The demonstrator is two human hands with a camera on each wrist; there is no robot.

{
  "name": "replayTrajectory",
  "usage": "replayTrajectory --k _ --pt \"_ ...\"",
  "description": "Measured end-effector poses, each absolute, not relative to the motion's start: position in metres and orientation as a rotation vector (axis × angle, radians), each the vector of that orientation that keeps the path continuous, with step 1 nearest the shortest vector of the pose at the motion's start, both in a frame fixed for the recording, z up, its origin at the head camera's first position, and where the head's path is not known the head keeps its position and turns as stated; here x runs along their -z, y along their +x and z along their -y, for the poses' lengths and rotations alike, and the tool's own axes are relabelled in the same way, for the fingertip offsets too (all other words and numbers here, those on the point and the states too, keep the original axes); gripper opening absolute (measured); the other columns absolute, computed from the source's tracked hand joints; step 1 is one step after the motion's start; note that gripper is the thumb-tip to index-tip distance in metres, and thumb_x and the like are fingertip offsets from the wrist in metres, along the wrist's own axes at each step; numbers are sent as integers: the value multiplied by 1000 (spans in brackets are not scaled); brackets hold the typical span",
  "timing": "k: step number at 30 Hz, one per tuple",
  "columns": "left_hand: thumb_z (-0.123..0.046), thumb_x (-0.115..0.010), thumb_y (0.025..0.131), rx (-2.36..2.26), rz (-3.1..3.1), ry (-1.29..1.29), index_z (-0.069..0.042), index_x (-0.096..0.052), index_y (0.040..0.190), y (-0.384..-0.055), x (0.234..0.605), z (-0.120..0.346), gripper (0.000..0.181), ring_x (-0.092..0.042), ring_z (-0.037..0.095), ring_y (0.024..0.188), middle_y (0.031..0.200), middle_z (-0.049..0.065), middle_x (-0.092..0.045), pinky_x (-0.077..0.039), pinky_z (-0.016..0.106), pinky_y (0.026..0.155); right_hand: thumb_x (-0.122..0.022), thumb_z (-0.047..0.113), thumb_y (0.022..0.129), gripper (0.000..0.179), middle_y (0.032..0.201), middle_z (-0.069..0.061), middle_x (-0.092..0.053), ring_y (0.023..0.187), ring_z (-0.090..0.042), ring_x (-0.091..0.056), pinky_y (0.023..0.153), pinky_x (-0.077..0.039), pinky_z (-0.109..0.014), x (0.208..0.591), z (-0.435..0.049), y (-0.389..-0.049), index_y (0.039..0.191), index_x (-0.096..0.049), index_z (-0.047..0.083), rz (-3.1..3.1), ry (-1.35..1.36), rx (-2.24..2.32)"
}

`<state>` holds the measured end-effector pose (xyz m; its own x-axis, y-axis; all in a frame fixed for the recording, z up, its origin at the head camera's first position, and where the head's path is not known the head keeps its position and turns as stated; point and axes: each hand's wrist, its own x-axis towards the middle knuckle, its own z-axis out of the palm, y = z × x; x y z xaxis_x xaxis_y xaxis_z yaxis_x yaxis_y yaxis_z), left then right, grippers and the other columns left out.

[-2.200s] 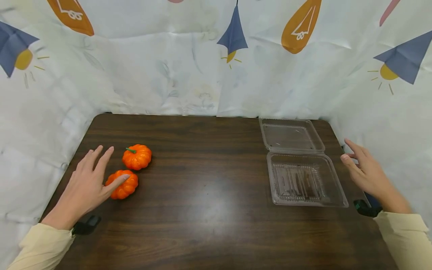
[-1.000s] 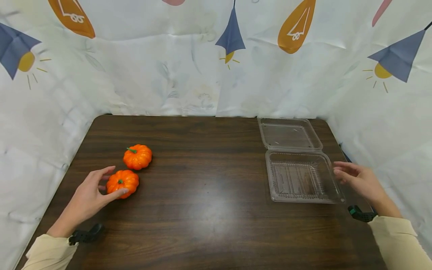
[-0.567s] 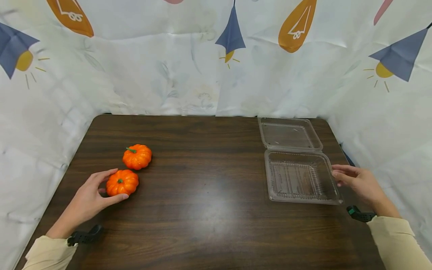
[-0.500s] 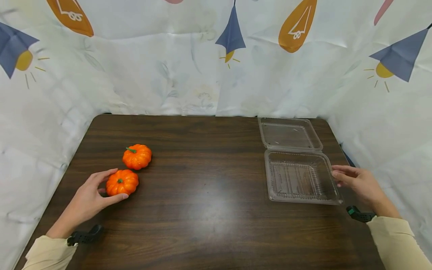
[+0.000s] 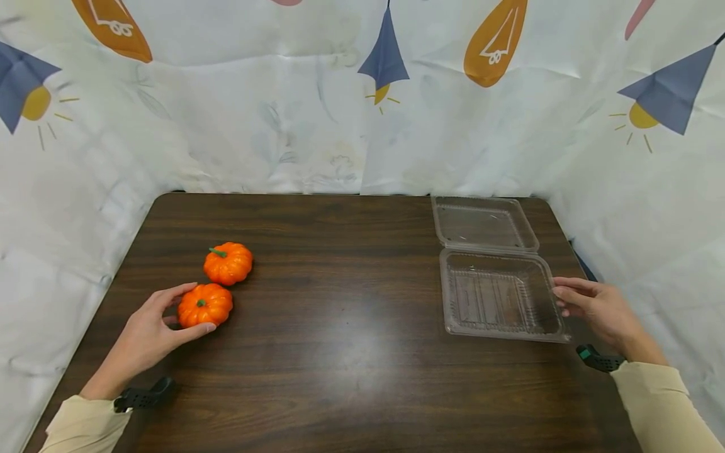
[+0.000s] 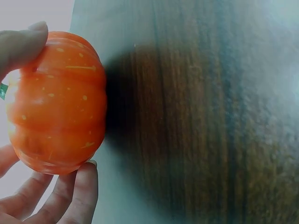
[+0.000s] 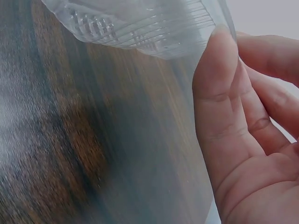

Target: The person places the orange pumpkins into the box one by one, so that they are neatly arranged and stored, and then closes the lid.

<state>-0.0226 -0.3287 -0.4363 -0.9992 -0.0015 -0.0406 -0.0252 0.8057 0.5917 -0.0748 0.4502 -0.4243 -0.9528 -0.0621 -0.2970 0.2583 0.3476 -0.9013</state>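
My left hand (image 5: pixel 144 333) grips the nearer orange pumpkin (image 5: pixel 205 306), thumb on one side and fingers on the other. In the left wrist view that pumpkin (image 6: pixel 58 102) sits between the thumb and several fingertips, its green stem just showing at the left edge. The second pumpkin (image 5: pixel 228 263), green-stemmed too, lies right behind it on the table. At the right, my right hand (image 5: pixel 603 311) pinches the right rim of a clear plastic clamshell box (image 5: pixel 447 292). Close up in the right wrist view, thumb and fingers hold the edge of the box (image 7: pixel 140 28).
The box's lid (image 5: pixel 484 223) lies folded back toward the rear edge of the dark wood table (image 5: pixel 340 377). A white printed curtain (image 5: pixel 317 126) hangs behind the table and along both sides. Black straps circle both wrists.
Both hands came inward: the left closed round the nearer pumpkin, the right took hold of the box's rim. The box has shifted slightly left, and its near part looks a little raised.
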Motion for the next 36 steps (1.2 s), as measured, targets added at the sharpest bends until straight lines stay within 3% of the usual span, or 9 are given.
replayTrajectory --k 4,13,36 --pt "-40 -91 79 -961 -2948 -26 -3 -50 148 -24 435 326 88 -52 44 117 142 30 -49 -36 -5 71 -65 15 103 23 110 18 -73 87 -5 -69 69 -62 -27 426 -447 -75 124 -71 21 -2239 185 1772" --pt "-38 -91 79 -972 -2983 7 -7 -52 148 -28 429 322 85 -50 36 114 141 26 -51 -36 -5 73 -65 6 101 25 105 11 -77 83 -6 -71 66 -61 -25 428 -433 -75 122 -74 15 -2142 138 1939" --pt "-38 -92 78 -1012 -2963 89 -8 -52 148 -30 404 299 86 -52 42 122 141 24 -51 -33 -7 76 -69 11 99 27 100 9 -76 80 -6 -70 66 -62 -23 431 -392 -77 126 -71 6 -2195 107 1910"
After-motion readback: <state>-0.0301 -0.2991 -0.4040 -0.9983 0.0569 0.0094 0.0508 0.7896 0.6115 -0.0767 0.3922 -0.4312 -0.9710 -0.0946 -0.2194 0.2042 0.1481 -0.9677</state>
